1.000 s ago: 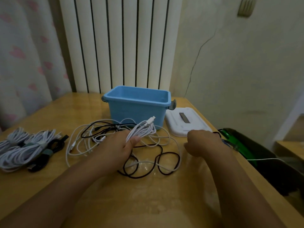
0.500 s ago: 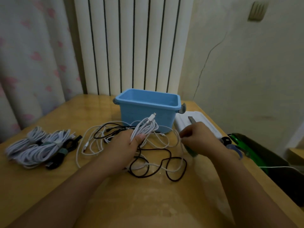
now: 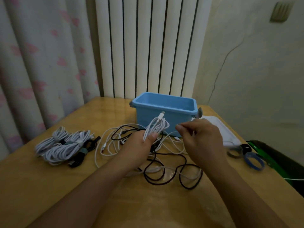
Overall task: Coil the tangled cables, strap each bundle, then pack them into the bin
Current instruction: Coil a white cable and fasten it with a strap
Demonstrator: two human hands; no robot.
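My left hand (image 3: 139, 148) grips a coiled white cable (image 3: 157, 127) and holds it upright in front of the blue bin (image 3: 148, 118), with a plug sticking out on top. My right hand (image 3: 203, 140) hovers just right of the coil. Its thumb and forefinger pinch something small that looks like a strap, mostly hidden by the fingers. Under both hands lies a loose tangle of black and white cables (image 3: 166, 171) on the wooden table (image 3: 49, 186). Several strapped bundles (image 3: 65, 145) lie at the left.
Loose strap rings, grey (image 3: 233, 153), blue (image 3: 254, 162) and black (image 3: 245, 148), lie near the table's right edge. The bin's white lid (image 3: 227, 134) lies flat to the right of the bin. A dark container with green trim (image 3: 273, 155) stands beyond that edge. A radiator and a curtain stand behind.
My right hand has come from the straps at the right edge to just beside the coil. My left hand has raised the coil a little. The view has tilted up.
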